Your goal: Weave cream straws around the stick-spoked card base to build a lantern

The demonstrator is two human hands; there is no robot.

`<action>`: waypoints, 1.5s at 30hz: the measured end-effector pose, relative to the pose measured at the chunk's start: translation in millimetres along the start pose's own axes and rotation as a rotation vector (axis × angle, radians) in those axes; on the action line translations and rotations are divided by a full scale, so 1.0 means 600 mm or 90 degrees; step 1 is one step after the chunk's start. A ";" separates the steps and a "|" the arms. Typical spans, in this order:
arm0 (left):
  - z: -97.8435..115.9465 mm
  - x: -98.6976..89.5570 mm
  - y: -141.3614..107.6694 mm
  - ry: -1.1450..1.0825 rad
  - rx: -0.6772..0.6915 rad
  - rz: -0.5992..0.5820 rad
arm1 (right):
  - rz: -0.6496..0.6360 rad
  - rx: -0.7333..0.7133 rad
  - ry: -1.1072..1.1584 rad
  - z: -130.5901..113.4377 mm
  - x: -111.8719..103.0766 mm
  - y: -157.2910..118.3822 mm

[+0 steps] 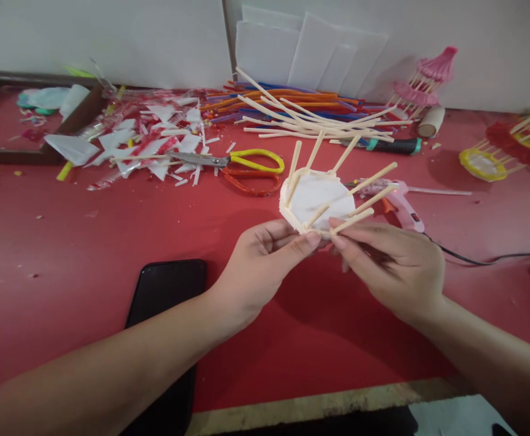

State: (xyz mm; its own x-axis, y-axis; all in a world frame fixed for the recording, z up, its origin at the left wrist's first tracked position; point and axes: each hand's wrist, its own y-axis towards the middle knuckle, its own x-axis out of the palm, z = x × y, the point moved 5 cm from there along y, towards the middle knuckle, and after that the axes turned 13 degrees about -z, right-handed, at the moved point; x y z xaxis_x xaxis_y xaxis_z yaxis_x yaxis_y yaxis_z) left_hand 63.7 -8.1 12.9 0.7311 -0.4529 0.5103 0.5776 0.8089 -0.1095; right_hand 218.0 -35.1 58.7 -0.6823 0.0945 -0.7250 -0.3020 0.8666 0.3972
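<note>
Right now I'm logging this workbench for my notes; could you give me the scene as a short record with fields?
Held piece: white base with pale sticks around its rim
Hands: left hand and right hand both grip its near edge
Left of piece: scissors, blades toward white scraps
Right of piece: pink glue gun
By left forearm: black phone
Surface: red table

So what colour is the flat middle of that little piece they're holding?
The flat middle is white, showing best in the head view.

Free room between phone (169,278) and scissors (223,161); glue gun (403,204) obstructs right.
</note>
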 end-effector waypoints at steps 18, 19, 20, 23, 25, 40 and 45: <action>0.006 0.004 -0.003 0.063 -0.002 -0.006 | -0.086 0.031 -0.017 0.001 -0.010 0.000; 0.007 0.003 -0.003 0.074 -0.001 -0.002 | -0.083 0.015 -0.029 -0.002 -0.010 0.000; 0.006 0.002 -0.004 0.085 -0.001 0.002 | -0.081 0.002 -0.042 -0.004 -0.010 0.000; 0.005 0.001 -0.004 0.102 -0.008 0.002 | -0.071 -0.023 -0.081 -0.006 -0.008 -0.003; 0.004 0.001 -0.003 0.106 -0.010 -0.005 | -0.064 -0.032 -0.099 -0.006 -0.009 -0.004; 0.005 -0.003 0.000 0.177 -0.020 0.014 | -0.029 -0.053 -0.137 0.000 0.006 -0.009; 0.009 -0.003 -0.001 0.237 -0.037 0.035 | 0.048 -0.035 -0.207 0.006 -0.007 -0.021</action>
State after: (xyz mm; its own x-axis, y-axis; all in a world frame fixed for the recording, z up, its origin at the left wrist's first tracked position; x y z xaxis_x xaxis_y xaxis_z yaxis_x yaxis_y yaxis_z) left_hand 60.2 -6.0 16.5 0.8377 -0.5227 0.1582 0.5451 0.8184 -0.1819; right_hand 227.2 -44.5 54.6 -0.4589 0.3155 -0.8306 -0.3002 0.8248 0.4791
